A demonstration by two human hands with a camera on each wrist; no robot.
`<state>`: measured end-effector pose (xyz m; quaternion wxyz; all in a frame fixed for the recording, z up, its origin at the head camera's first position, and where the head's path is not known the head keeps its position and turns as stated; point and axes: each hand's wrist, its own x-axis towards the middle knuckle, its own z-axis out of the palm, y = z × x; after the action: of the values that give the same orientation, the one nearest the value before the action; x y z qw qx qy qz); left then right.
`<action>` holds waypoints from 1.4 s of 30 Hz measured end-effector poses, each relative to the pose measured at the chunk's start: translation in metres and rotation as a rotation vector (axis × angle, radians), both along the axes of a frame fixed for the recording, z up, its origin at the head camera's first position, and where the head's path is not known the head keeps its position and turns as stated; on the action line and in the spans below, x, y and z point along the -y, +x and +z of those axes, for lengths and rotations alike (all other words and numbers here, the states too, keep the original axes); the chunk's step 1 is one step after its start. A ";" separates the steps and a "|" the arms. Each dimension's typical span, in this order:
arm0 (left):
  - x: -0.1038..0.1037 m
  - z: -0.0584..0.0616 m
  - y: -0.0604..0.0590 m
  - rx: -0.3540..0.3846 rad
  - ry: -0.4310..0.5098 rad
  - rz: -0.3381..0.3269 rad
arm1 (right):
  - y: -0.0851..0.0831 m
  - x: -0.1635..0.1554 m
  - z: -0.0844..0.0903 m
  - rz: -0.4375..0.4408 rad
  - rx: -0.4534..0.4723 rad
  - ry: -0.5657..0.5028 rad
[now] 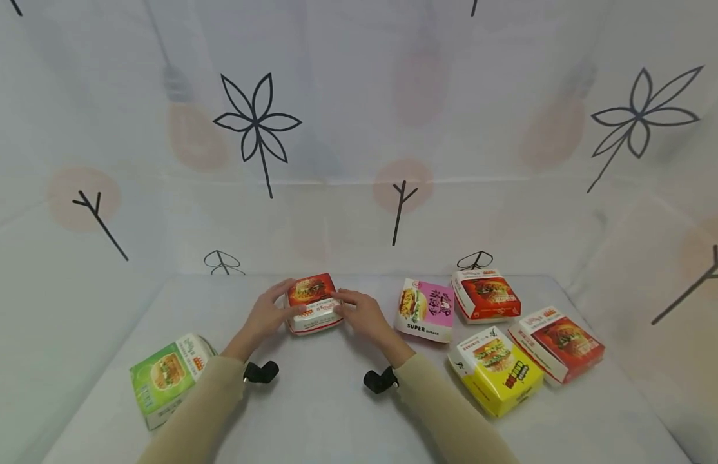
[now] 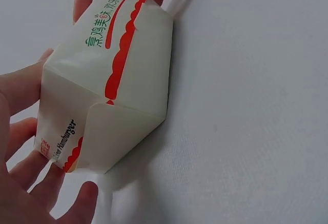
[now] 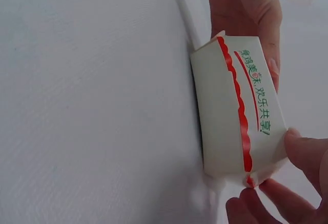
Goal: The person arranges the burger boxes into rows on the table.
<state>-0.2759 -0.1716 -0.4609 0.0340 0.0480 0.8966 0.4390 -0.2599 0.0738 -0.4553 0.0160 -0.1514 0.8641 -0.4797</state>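
A red and white hamburger carton (image 1: 315,321) lies on the white table near its back edge, held at both ends. My left hand (image 1: 268,317) grips its left end, thumb along the near side. On the opposite end, my right hand (image 1: 363,314) has its thumb and fingers around the corner. The left wrist view shows the carton's pale side (image 2: 102,65) with green lettering and a wavy red stripe, fingers along its end. In the right wrist view the thumb (image 3: 306,155) presses the upper edge while other fingers reach beneath the corner.
At the right stand a pink carton (image 1: 434,306), a yellow carton (image 1: 501,374) and two red cartons (image 1: 486,296), close together. A green carton (image 1: 170,377) lies at the left beside the left sleeve. A patterned white curtain (image 1: 336,212) hangs behind the table.
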 end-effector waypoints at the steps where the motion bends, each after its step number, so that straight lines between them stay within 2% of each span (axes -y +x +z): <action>1: 0.000 -0.001 -0.001 -0.006 0.009 0.001 | 0.000 0.000 -0.001 0.001 -0.003 -0.001; 9: -0.004 -0.005 0.000 -0.059 0.115 0.112 | 0.004 0.004 -0.007 -0.054 -0.041 0.005; 12: -0.004 -0.005 0.000 -0.075 0.098 0.091 | 0.004 0.006 -0.009 -0.082 -0.024 -0.001; 16: -0.001 -0.007 -0.003 -0.025 0.042 0.004 | 0.004 0.009 -0.012 -0.110 -0.009 0.008; 21: -0.002 -0.008 -0.003 0.039 0.092 -0.061 | 0.004 0.010 -0.012 -0.120 -0.016 -0.013; 26: -0.004 -0.009 -0.003 0.013 0.151 -0.065 | 0.001 0.012 -0.014 -0.121 -0.027 -0.045; 32: -0.006 -0.012 -0.005 -0.014 0.156 -0.060 | -0.003 0.015 -0.020 -0.127 -0.015 -0.105; 42: -0.007 -0.012 -0.005 -0.031 0.146 -0.051 | -0.004 0.017 -0.018 -0.163 -0.024 -0.121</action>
<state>-0.2810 -0.1649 -0.4730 0.0278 0.0801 0.8611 0.5013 -0.2644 0.0568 -0.4734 -0.0426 -0.0868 0.8432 -0.5288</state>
